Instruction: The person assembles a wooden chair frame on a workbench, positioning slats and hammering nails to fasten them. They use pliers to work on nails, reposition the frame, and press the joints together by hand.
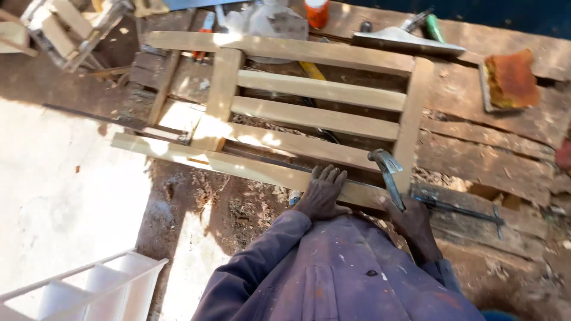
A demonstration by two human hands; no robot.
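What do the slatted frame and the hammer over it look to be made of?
Slatted frame: pale bare wood, seemingly unfinished, with visible grain. Hammer in the right hand: grey metal claw head with dull shine; shaft looks metal too, though unclear.

open gaps between frame slats (pixel 321 89), tools (pixel 404 40) crowding bench's far edge

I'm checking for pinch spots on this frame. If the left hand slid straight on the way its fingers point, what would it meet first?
The left hand lies flat on the frame's near rail, fingers pointing away from the person. Going on, it would probably meet the dark metal bar first, then the nearest slat; depth is uncertain.
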